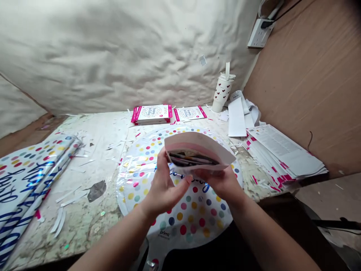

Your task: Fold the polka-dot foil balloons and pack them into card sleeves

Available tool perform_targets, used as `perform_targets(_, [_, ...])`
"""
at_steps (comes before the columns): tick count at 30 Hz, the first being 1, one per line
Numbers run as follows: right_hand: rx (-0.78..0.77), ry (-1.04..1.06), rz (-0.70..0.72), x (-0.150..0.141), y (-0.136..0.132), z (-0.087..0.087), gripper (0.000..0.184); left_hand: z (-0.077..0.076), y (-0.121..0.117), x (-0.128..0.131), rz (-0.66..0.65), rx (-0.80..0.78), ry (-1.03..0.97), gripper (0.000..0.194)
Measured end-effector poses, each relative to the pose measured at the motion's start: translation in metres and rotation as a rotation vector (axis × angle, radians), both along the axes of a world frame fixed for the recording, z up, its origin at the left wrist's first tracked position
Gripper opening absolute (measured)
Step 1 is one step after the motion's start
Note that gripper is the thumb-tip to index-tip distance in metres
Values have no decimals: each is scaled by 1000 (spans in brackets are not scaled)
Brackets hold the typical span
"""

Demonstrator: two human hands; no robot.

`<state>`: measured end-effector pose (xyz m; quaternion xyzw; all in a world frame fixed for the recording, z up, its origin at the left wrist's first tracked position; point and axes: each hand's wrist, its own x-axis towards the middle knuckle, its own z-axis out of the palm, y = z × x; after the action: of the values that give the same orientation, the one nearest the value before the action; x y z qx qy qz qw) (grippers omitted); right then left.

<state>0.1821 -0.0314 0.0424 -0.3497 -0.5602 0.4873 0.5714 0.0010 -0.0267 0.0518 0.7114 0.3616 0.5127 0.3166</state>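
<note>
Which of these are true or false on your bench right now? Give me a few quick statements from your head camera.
1. The left hand and right hand both hold a pink-lined paper sleeve. True.
2. A polka-dot foil balloon lies beneath the hands. True.
3. The right hand grips scissors. False: it holds the sleeve, and no scissors show.
4. The heart-print tumbler lies on its side. False: it stands upright at the back of the bench.
</note>
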Motion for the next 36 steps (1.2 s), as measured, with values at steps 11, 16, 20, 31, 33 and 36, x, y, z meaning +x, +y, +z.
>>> perform_targets(11, [-106,-13,146,12,26,25,33,23,-10,-19,-96,-449,-149,31])
perform_targets(16, [-290,-457,2,7,55,4,32,-8,-12,-20,-130,-956,-249,30])
perform_targets(20, [149,-927,-120,-4,36,-16,16,-28,-23,-18,-88,-1161,-296,33])
perform_targets(31, [477,-1093,53,-32,1,-16,18,-29,-35,-13,-68,-1072,-192,40])
perform_targets(33, [425,-1060,46,-29,4,-15,17,-31,-35,-14,-78,-1080,-201,39])
perform_targets(36, [325,-949,104,-24,4,-16,15,-31,-35,-15,-73,-1120,-242,33])
